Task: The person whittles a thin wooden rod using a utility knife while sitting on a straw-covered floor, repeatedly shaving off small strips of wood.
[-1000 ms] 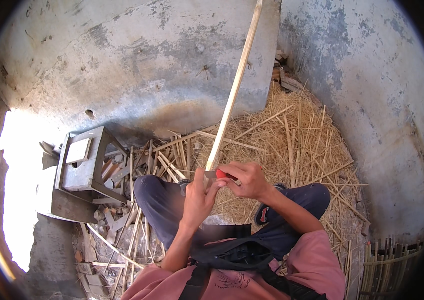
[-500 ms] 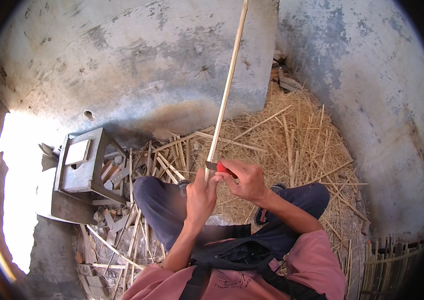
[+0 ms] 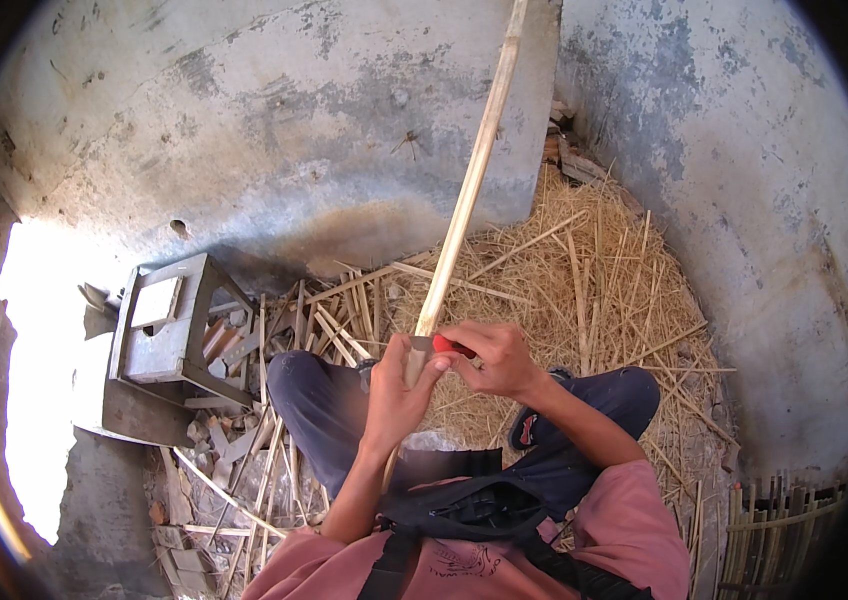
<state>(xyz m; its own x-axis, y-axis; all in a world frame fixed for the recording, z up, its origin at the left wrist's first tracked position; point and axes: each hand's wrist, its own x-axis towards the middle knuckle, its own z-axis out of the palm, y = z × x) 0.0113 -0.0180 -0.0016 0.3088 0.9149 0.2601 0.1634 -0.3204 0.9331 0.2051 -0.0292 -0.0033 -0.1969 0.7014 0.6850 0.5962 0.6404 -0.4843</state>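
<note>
A long pale wooden strip (image 3: 471,190), like split bamboo, slants up and away from my lap past the top of the view. My left hand (image 3: 394,400) is wrapped round its lower part, and a thin end shows below that hand near my lap. My right hand (image 3: 500,360) grips a knife (image 3: 454,347) by its red handle. The short grey blade lies across the strip just above my left fingers. Both hands are close together, the left thumb reaching toward the right fingers. How far the blade bites into the wood cannot be made out.
Straw-like shavings (image 3: 614,290) and loose strips cover the floor ahead and to the right. On the left a wooden stool (image 3: 166,335) lies on its side beside rubble. Worn plaster walls (image 3: 344,120) stand close ahead. A bundle of dark sticks (image 3: 779,535) is at lower right.
The strip looks broader, its upper part has shifted right, and its lower end now shows below my left hand. Both hands stay nearly in place, the blade still against the strip.
</note>
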